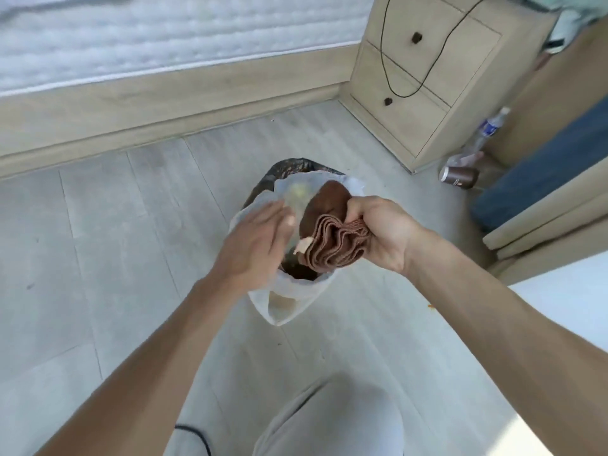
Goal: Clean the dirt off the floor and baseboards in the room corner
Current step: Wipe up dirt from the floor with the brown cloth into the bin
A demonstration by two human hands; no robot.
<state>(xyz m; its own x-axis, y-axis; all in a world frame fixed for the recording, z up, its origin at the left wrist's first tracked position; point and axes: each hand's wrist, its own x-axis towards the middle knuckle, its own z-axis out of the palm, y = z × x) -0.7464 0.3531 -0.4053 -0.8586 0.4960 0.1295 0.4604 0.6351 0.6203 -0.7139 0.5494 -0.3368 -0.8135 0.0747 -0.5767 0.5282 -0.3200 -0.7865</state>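
Two bare forearms reaching over pale plank floor, wood baseboard along the far wall, mattress above it. Light wood nightstand in the corner, black cable hanging down its drawers. White plastic bag standing open on the floor below the hands, dark trash bag behind it. Right hand clenched around bunched brown cloth, held over the bag mouth. Left hand flat, fingers straight, beside the cloth, blurred. Pale scrap at the cloth's edge. Plastic bottle and dark can lying right of the nightstand.
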